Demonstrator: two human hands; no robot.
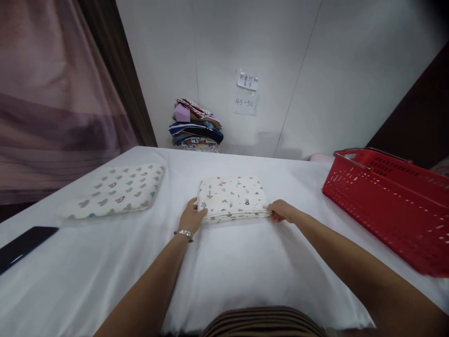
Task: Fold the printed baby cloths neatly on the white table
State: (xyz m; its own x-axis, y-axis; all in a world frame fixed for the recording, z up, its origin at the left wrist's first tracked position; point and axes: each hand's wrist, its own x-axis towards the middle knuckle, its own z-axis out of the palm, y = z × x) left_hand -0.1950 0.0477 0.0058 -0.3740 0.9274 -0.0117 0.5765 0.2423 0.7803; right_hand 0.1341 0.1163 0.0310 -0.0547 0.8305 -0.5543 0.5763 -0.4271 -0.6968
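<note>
A folded white cloth (233, 194) with small scattered prints lies flat in front of me, its layered edge facing my body. At its near left corner, my left hand (191, 216) has the thumb on top and the fingers along the side, gripping the edge. My right hand (280, 210) pinches the near right corner between thumb and curled fingers. Further left rests another folded white cloth (121, 191), printed with grey mouse-head shapes; neither hand touches it.
A red plastic basket (386, 206) with metal handles stands at the right on the white-covered table (245, 267). A dark flat phone-like object (24, 245) lies at the left edge. Stacked folded fabrics (196, 126) sit beyond the far edge, by a wall with paper notes (246, 93).
</note>
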